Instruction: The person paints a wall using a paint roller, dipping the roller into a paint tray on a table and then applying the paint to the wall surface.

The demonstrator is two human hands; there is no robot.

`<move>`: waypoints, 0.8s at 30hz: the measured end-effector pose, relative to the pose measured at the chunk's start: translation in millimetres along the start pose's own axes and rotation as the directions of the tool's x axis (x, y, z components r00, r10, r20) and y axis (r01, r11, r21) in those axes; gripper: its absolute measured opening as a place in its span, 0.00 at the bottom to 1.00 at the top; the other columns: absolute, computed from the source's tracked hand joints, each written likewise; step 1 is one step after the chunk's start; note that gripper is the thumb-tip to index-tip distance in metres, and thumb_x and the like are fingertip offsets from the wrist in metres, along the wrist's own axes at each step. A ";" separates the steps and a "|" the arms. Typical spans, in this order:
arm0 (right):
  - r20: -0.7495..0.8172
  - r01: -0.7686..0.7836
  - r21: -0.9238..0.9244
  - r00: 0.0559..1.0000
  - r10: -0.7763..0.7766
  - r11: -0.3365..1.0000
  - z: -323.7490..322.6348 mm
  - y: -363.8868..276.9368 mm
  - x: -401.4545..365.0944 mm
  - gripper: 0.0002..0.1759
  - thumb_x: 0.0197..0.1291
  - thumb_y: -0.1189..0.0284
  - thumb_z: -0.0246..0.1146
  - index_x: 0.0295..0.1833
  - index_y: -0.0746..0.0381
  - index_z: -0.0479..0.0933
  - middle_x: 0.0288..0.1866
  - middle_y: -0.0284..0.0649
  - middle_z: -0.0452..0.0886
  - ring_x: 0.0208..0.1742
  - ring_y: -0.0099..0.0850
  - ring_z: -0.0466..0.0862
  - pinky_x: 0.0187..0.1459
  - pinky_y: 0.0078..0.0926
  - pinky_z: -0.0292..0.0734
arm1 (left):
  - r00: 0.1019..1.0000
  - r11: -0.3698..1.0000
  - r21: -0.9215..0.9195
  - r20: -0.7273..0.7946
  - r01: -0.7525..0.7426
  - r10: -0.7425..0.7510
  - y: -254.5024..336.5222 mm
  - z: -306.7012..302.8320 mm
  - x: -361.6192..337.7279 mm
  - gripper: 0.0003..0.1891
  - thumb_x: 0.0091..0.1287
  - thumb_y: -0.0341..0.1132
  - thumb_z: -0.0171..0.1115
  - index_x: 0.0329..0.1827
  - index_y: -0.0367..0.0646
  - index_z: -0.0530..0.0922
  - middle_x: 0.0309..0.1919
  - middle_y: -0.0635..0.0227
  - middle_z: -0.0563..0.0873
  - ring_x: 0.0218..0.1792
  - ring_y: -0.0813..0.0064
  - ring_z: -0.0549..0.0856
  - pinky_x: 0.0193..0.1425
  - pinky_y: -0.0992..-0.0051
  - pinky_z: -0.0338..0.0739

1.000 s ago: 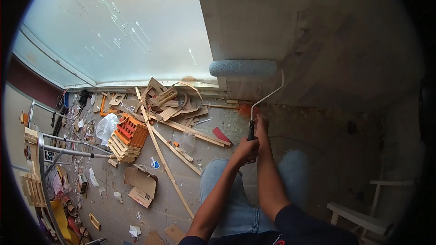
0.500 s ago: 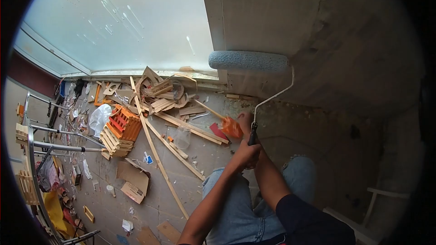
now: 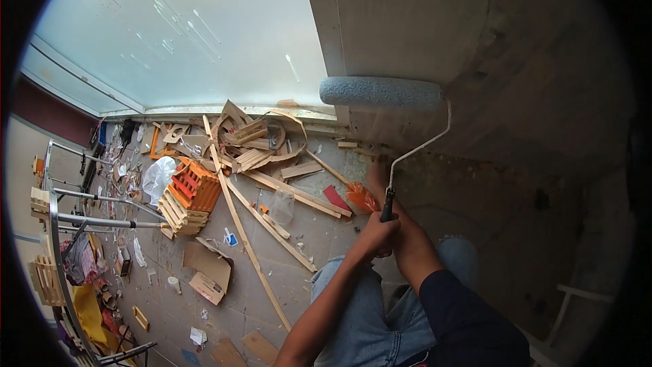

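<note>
Roller (image 3: 380, 93) against the wall (image 3: 516, 61) ahead of me, window (image 3: 190, 34) to its left, scrap wood (image 3: 261, 153) heaped on the floor (image 3: 309, 228) below the window, crate (image 3: 193, 190) left of that heap, cardboard (image 3: 207, 268) nearer me, my left hand (image 3: 373, 231) on the roller's handle, my right hand (image 3: 380, 177) just above it.

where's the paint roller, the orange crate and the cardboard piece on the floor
paint roller (image 3: 380, 93): head view, middle of the grey sleeve.
orange crate (image 3: 197, 189): head view, its slatted side.
cardboard piece (image 3: 209, 268): head view, middle of the flat sheet.
</note>
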State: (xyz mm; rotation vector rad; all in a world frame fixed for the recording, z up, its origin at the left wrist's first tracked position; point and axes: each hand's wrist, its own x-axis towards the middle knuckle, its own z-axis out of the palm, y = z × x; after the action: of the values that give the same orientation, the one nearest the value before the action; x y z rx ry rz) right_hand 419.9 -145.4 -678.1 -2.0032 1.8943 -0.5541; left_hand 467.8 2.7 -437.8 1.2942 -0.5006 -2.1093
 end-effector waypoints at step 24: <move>0.534 -0.531 0.750 0.838 -0.112 -0.393 -205.3 -81.0 -64.5 0.30 0.63 0.47 0.43 0.58 0.60 0.65 0.52 0.54 0.75 0.44 0.46 0.81 0.43 0.41 0.76 | 0.992 0.994 -0.023 0.065 0.105 -0.104 10.4 -14.6 -16.1 0.10 0.58 0.32 0.52 0.24 0.50 0.60 0.08 0.79 0.59 0.05 0.82 0.57 0.07 0.80 0.48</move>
State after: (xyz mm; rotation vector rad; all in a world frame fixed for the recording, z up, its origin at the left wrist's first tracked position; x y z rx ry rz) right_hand 386.9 -70.2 -463.4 -0.2789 0.6271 -0.9879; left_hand 489.4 5.6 -427.5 1.2667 -0.4387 -2.2420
